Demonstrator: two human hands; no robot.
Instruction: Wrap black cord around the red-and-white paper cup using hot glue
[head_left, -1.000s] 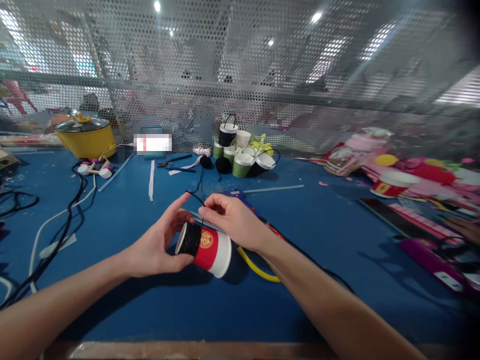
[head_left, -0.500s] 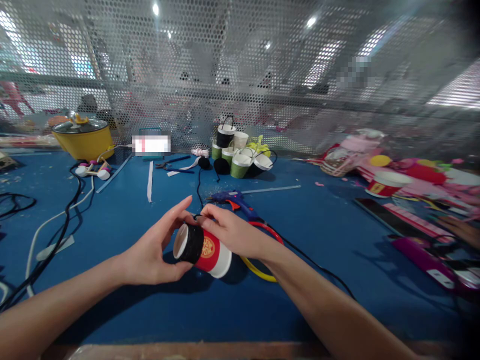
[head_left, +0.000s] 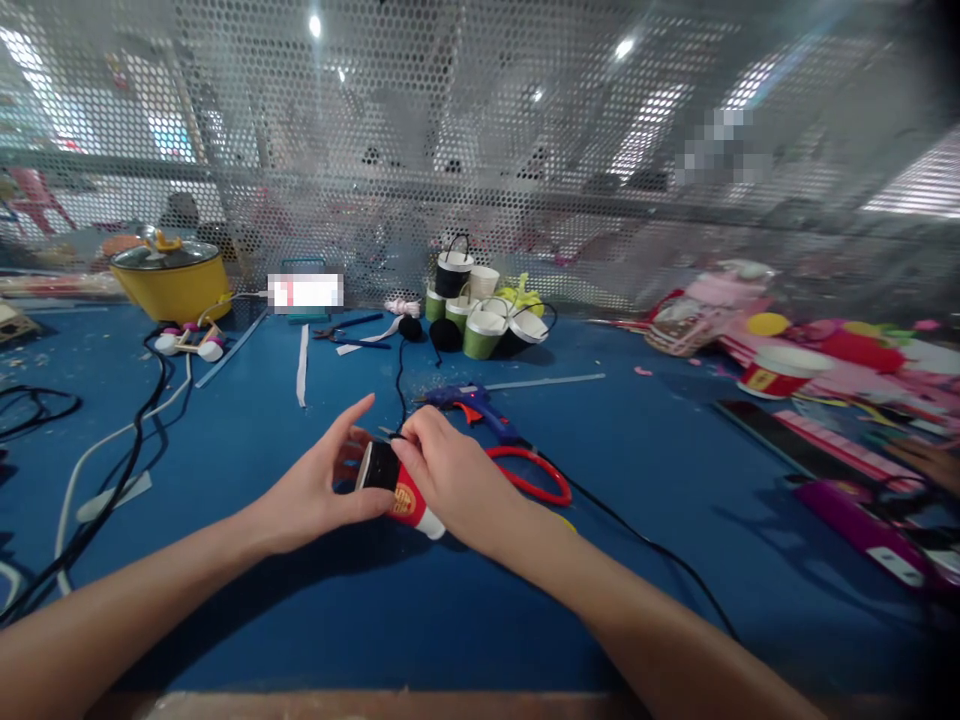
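Tilted on its side, a red and white paper cup (head_left: 406, 497) has a black yarn band (head_left: 380, 466) around its mouth end. My left hand (head_left: 315, 490) grips that end, its thumb on the near side and its fingers behind, the index finger raised. My right hand (head_left: 442, 460) is closed, pinching the black yarn (head_left: 400, 385) at the band's top edge and covering part of the cup. The yarn runs back to a small black ball (head_left: 410, 328). Just beyond my right hand lies a blue glue gun (head_left: 480, 405).
Several small cups with handles (head_left: 484, 332) stand at the back, beside pliers (head_left: 352, 328). A yellow pot (head_left: 172, 282) is back left, near cables (head_left: 139, 430). A red ring (head_left: 555, 490) lies right of my hand. Further right are a phone (head_left: 757, 425) and purple power bank (head_left: 862, 530).
My right hand has turned and shifted over the cup, covering more of its base. My left thumb has moved up onto the band, and the cup has shifted slightly up.
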